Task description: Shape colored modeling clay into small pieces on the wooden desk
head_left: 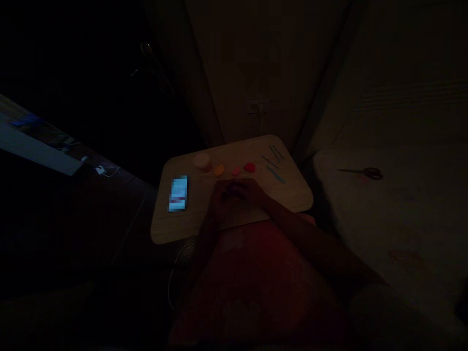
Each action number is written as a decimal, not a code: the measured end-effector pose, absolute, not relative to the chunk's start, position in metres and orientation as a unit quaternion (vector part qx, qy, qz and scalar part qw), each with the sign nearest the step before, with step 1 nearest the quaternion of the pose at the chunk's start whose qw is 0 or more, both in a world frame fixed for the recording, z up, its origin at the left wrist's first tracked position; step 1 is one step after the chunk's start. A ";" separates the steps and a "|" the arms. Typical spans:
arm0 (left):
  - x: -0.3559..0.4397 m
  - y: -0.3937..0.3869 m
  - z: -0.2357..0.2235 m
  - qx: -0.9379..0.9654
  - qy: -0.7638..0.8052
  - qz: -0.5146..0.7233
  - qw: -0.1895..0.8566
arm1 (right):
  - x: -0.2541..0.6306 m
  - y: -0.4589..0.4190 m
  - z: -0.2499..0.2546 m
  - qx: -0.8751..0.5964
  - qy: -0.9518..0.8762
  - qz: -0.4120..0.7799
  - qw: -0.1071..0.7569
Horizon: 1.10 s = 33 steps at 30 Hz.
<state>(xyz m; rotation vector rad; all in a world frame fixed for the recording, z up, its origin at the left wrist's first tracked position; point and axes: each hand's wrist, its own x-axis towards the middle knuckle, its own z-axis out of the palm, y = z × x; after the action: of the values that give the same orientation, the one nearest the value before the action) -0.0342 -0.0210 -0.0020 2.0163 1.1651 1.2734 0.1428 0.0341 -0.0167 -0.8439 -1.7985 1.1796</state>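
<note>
In dim light my left hand (pixel 218 199) and my right hand (pixel 252 189) meet over the near edge of a small wooden table (pixel 197 214). Their fingers are curled together around a dark bluish-purple lump (pixel 233 188), which they partly hide; its exact kind is too dark to make out. Just beyond the fingers lie an orange clay-like lump (pixel 219 169), a smaller pink lump (pixel 236 170) and a red lump (pixel 249 167). Behind them to the left stands a pale round tub (pixel 202 162).
A lit phone (pixel 178 193) lies at the table's left. Several thin teal tools (pixel 276 174) are at its right. Scissors (pixel 371 173) rest on a pale surface (pixel 340 204) farther right. A wall socket (pixel 258 105) with a plugged-in cord is behind the table.
</note>
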 end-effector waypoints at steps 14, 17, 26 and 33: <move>-0.034 -0.025 0.002 0.617 0.544 0.483 0.301 | 0.142 0.027 -0.018 -0.274 -0.732 0.525 0.336; -0.032 -0.025 0.002 0.575 0.581 0.498 0.291 | 0.141 0.025 -0.015 -0.282 -0.778 0.464 0.316; -0.030 -0.022 0.003 0.602 0.528 0.527 0.286 | 0.139 0.027 -0.019 -0.315 -0.748 0.451 0.372; -0.033 -0.021 -0.010 0.610 0.547 0.485 0.305 | 0.141 0.025 -0.016 -0.322 -0.747 0.455 0.363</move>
<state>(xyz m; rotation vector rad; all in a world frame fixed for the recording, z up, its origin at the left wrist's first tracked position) -0.0334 -0.0206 -0.0101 1.6146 1.4493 1.2836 0.1410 0.0247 -0.0161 -0.8285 -1.9217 1.1716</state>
